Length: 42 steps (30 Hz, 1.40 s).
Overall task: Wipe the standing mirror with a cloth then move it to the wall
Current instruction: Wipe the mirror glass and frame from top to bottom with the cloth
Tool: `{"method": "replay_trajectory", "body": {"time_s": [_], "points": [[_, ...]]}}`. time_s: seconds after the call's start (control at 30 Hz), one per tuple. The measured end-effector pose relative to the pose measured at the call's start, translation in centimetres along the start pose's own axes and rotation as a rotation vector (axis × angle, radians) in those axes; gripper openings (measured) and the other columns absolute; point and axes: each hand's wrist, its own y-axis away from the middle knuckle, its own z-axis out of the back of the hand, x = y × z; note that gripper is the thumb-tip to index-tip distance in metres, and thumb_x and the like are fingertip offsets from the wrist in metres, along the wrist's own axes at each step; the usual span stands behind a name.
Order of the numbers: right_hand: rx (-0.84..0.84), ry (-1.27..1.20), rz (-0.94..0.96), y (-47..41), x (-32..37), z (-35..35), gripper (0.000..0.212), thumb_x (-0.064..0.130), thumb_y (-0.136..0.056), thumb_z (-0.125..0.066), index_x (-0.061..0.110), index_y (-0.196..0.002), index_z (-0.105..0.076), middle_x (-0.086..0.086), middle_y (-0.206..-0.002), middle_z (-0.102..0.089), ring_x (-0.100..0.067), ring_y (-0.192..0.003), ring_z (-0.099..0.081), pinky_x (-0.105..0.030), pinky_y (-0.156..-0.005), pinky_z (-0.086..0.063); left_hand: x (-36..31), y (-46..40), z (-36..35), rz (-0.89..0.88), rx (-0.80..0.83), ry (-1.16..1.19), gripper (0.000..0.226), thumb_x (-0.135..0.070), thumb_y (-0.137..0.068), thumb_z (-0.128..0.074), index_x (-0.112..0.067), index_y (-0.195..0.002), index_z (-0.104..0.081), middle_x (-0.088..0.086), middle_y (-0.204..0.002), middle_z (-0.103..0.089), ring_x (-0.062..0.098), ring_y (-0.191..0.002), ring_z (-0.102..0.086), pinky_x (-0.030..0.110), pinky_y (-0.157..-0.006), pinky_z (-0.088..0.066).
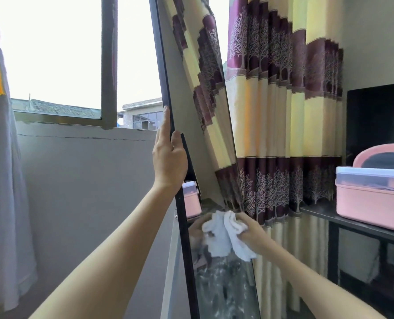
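A tall standing mirror (211,143) with a thin black frame leans in the middle of the head view, its glass reflecting the patterned curtain. My left hand (169,155) grips the mirror's left frame edge at mid height, fingers pointing up along it. Lower down, my right hand (252,231) holds a crumpled white cloth (234,238) pressed against the glass near the mirror's right edge. The cloth's reflection shows just to its left. The mirror's foot is out of view.
A yellow and purple curtain (283,111) hangs right behind the mirror. A black shelf (361,224) at the right carries a pink lidded box (373,196). A grey wall (87,180) under a window (108,61) fills the left. A white garment (0,169) hangs at far left.
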Motion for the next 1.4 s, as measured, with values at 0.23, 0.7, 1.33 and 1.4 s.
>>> {"method": "replay_trajectory", "body": {"time_s": [0.23,0.7,1.33,1.4], "points": [[-0.155,-0.193,-0.042,0.5,2.3,4.7,0.017,0.003,-0.090,-0.042,0.012,-0.093,-0.057,-0.006,-0.076,-0.057,-0.018,-0.062,-0.051,-0.024,-0.050,-0.039,0.8,3.0,-0.6,0.017,-0.040,-0.155,0.052,-0.004,-0.099,-0.032,-0.020,-0.147,-0.021,-0.004,-0.151,-0.028,0.006,-0.130,-0.032,-0.007,-0.082,-0.021],[0.232,-0.824,-0.002,2.3,5.4,6.8,0.020,0.001,-0.073,-0.049,0.009,-0.088,-0.059,-0.006,-0.070,-0.060,-0.017,-0.056,-0.059,-0.022,-0.048,-0.045,-0.6,7.8,-0.1,-0.157,0.575,-0.412,0.047,-0.009,-0.087,-0.057,-0.014,-0.133,-0.048,-0.002,-0.140,-0.040,0.016,-0.104,-0.057,0.026,-0.086,-0.047],[-0.272,0.477,0.267,5.5,2.0,12.8,0.009,0.017,-0.083,-0.066,0.013,-0.086,-0.073,0.012,-0.077,-0.052,-0.012,-0.089,-0.050,-0.031,-0.086,-0.041,2.0,11.4,-7.9,0.390,0.871,-0.186,0.022,-0.025,-0.089,-0.056,-0.020,-0.109,-0.046,0.000,-0.120,-0.054,0.017,-0.109,-0.051,0.032,-0.092,-0.042],[-0.252,0.563,0.200,5.9,1.6,13.8,0.011,0.022,-0.085,-0.064,0.019,-0.089,-0.073,0.014,-0.080,-0.051,-0.014,-0.098,-0.052,-0.032,-0.087,-0.041,2.4,11.7,-8.5,0.384,0.889,-0.195,0.034,-0.023,-0.092,-0.054,-0.016,-0.124,-0.044,-0.001,-0.127,-0.050,0.015,-0.114,-0.047,0.029,-0.095,-0.039]]}}
